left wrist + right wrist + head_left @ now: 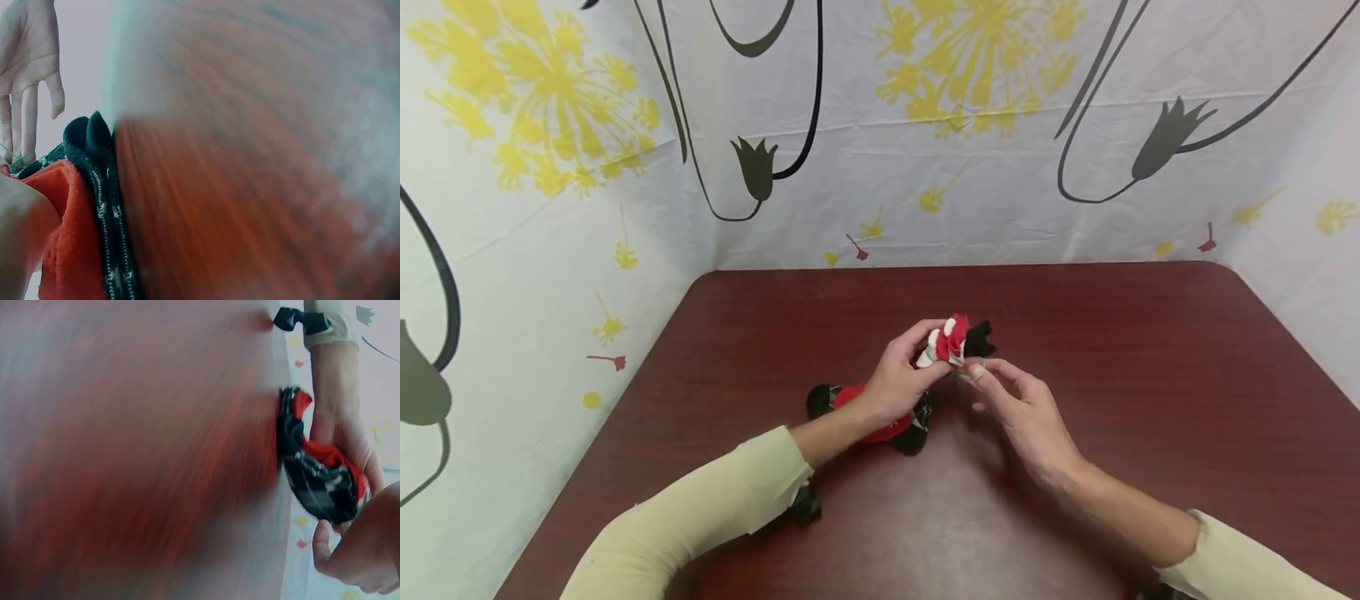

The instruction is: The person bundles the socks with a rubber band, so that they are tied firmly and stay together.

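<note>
My left hand (898, 375) grips the gathered end of a soft fabric item (952, 340), bunched red and white with a black tip. Its red body with black plaid trim (112, 212) hangs below that hand in the left wrist view, and the same plaid trim (315, 487) shows in the right wrist view. Beside the gathered end is my right hand (1033, 421), thumb and forefinger close together at its edge. A thin green string (20, 157) runs by the right fingertips in the left wrist view; the exact pinch is partly hidden.
Under the left wrist, red and black fabric (891, 429) shows above the reddish-brown table (1097, 333). A small black object (806, 505) sits by the left sleeve. White sheeting with yellow and grey flower prints (880, 225) surrounds the table's back and sides.
</note>
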Demonstrator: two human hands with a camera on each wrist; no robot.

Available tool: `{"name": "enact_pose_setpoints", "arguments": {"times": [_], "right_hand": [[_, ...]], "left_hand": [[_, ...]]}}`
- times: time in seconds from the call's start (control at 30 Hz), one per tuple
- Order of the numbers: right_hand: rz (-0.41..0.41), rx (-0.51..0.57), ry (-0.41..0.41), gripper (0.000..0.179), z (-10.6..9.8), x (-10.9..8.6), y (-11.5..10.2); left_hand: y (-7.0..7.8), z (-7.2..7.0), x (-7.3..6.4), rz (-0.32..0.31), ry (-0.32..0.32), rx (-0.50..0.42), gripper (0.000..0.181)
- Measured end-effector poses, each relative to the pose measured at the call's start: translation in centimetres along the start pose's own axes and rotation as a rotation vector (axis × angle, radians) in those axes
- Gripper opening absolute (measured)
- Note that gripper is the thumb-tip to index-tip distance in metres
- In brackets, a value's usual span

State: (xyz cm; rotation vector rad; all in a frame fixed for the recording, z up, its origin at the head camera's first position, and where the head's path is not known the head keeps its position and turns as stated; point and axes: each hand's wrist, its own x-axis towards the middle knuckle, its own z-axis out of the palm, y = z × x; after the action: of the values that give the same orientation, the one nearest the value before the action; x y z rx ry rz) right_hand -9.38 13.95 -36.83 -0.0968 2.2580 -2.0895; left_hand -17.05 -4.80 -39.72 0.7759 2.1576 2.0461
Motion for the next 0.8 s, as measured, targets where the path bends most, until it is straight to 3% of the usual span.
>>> {"name": "enact_pose_setpoints", "arguments": {"times": [0.1, 0.23, 0.53, 0.67, 0.8], "right_hand": [[0.021, 0.027, 0.023, 0.048, 0.2, 0.0, -0.2], [0.035, 0.082, 0.027, 0.052, -0.1, 0.2, -0.1], [-0.123, 0.213, -0.070, 0.056, -1.0, 1.1, 1.3], [-0.177, 0.154, -0.090, 0.061, -1.6, 1.4, 1.7], [-0.242, 0.029, -0.111, 0.062, -2.0, 1.6, 1.6]], "left_hand": [[0.0, 0.0, -0.1, 0.002, 0.022, -0.015, 0.049], [0.0, -0.1, -0.2, -0.008, -0.004, -0.007, 0.049], [0.0, -0.9, 0.1, -0.020, -0.158, 0.036, 0.042], [0.2, -1.2, 0.5, 0.000, -0.225, 0.102, 0.037], [0.4, -1.2, 0.8, 0.002, -0.290, 0.203, 0.036]]}}
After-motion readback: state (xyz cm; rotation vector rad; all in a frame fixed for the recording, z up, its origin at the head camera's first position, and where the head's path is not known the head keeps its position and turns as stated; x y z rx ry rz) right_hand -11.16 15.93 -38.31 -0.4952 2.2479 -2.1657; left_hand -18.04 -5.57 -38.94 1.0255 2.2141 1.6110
